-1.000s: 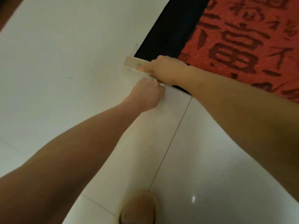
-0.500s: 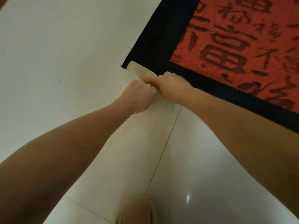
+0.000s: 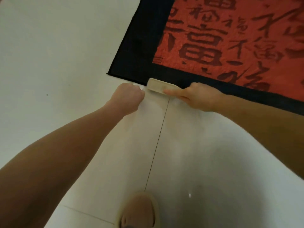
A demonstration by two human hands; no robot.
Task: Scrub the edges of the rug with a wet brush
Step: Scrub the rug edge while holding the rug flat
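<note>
Down at the near edge of the rug [image 3: 141, 51], close to its corner: red field with dark characters, wide black border, flat on the white tiled floor [image 3: 57, 46]. Cream brush [image 3: 160, 86] lying long-side along that black border, right on the rim where rug meets tile, its far end pointing toward the corner. Right hand [image 3: 197, 97] wrapped round the brush's near end, thumb stretched forward along the side facing the camera, remaining fingers curled over the top and hidden behind it. Left hand [image 3: 127, 98] balled into a fist just beside the brush's free end, knuckles at the rug's rim, fingers tucked under; something pale showing at the fingertips, too blurred to name, so impossible to say whether pinching the rug edge or merely resting there. Both forearms reaching in from the bottom of the view, bare. Dark grout line [image 3: 158, 142] running from below the brush toward the camera. Beige slipper [image 3: 139, 211] with toes showing at the bottom edge, near that line.
</note>
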